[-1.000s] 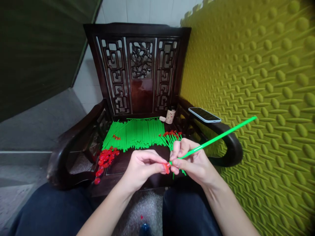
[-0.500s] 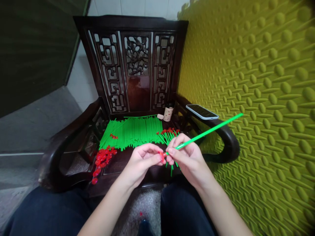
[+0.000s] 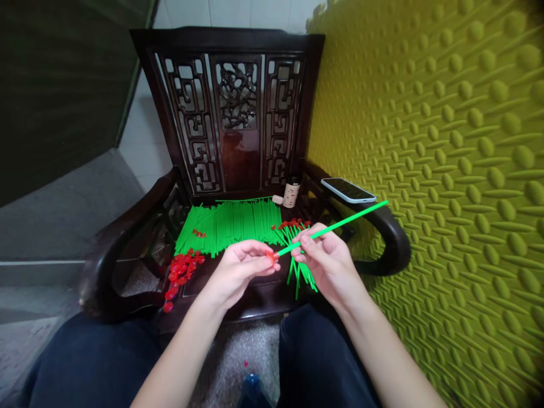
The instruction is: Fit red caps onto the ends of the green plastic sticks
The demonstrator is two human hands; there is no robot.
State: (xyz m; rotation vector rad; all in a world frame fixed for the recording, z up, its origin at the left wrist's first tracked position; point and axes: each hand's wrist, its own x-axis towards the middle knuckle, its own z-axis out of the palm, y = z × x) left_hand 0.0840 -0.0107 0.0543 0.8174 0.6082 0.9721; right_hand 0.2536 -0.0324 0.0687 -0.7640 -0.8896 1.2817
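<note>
Between thumb and fingers, my left hand (image 3: 243,266) pinches a small red plastic cup-shaped cap (image 3: 271,258). My right hand (image 3: 325,258) is closed on a long green plastic stick (image 3: 344,222), which slants up to the right. The stick's lower end meets the red cap; how deep it sits inside is hidden. Beyond my hands a wide layer of green sticks (image 3: 238,224) covers the seat. Loose red caps (image 3: 182,269) lie in a heap at its left front. Near my right hand is a pile of green sticks with red caps on their ends (image 3: 295,225).
All this lies on a dark carved wooden chair (image 3: 240,164) with curved armrests. A phone (image 3: 348,190) rests on the right armrest. At the back of the seat stand a patterned bottle (image 3: 291,192) and a small pale object (image 3: 277,200). A yellow textured mat (image 3: 446,170) rises on the right.
The green stick has shifted left and down, its end now at the red cap. My right hand grips it farther from the cap, and my left hand has moved slightly left.
</note>
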